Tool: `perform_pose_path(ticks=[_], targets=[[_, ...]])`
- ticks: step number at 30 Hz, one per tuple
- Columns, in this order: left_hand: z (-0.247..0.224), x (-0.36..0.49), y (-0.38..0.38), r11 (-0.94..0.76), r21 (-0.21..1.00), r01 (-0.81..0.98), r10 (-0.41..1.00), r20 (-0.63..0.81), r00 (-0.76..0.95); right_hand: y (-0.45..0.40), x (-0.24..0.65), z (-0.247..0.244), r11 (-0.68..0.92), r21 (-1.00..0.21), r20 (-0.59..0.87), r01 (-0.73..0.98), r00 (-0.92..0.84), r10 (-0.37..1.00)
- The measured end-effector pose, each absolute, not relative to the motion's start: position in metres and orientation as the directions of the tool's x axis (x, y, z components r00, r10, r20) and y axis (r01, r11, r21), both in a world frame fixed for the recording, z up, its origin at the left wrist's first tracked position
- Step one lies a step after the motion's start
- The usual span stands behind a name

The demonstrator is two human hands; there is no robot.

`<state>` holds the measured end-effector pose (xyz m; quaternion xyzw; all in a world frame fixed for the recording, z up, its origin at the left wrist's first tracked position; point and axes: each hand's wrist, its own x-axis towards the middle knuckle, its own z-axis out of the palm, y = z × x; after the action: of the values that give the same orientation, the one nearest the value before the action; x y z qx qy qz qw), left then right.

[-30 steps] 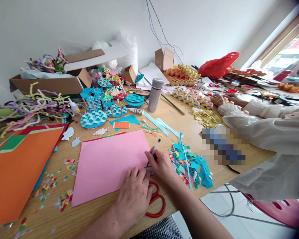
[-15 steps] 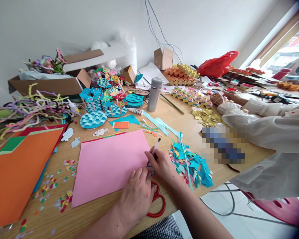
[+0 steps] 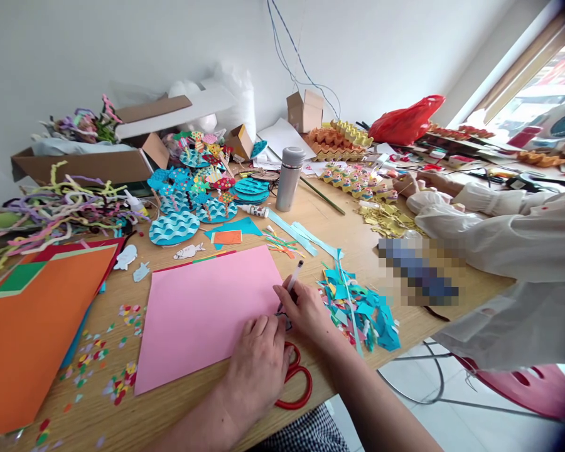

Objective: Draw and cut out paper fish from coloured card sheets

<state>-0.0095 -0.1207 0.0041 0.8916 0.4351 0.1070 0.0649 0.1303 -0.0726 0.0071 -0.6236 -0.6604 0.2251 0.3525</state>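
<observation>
My right hand [image 3: 306, 307] is closed around a white pen [image 3: 294, 276] with a dark end, its tip down near the right edge of the pink sheet [image 3: 207, 314]. Beside it my left hand [image 3: 258, 355] rests palm down over the sheet's lower right corner, fingers laid flat. A small greyish piece [image 3: 288, 321] lies between the two hands, mostly hidden by them. Red-handled scissors [image 3: 297, 388] lie partly under my left hand, blades out of sight.
Orange sheets [image 3: 37, 345] lie at left, with confetti near them. Blue scraps [image 3: 376, 320] lie at right. Behind stand wavy blue paper pieces [image 3: 175, 227] and a grey flask [image 3: 290, 179]. Another person's sleeves [image 3: 471, 220] reach in at right.
The view has shifted slightly. Both hands keep nearly the same place, with the pen still held in my right hand.
</observation>
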Motion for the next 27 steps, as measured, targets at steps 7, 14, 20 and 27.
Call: perform_pose_path(ticks=[7,14,20,27], targets=[[0.0053,-0.0096,-0.1211,-0.619,0.171,0.766,0.785,0.146,0.602,-0.0732,0.1318,0.0066,0.126,-0.734,0.205,0.668,0.041,0.978],[0.0069,-0.0094,-0.1201,-0.635,0.157,0.757,0.773,0.155,0.616,-0.0736,0.1319,0.0070,0.133,-0.735,0.216,0.665,0.045,0.975],[0.0064,-0.0096,-0.1216,-0.628,0.144,0.765,0.777,0.170,0.606,-0.0736,0.1325,0.0077,0.133,-0.734,0.214,0.666,0.041,0.976],[0.0076,-0.0094,-0.1218,-0.631,0.144,0.762,0.774,0.192,0.604,-0.0734,0.1316,0.0094,0.131,-0.728,0.224,0.673,0.054,0.973]])
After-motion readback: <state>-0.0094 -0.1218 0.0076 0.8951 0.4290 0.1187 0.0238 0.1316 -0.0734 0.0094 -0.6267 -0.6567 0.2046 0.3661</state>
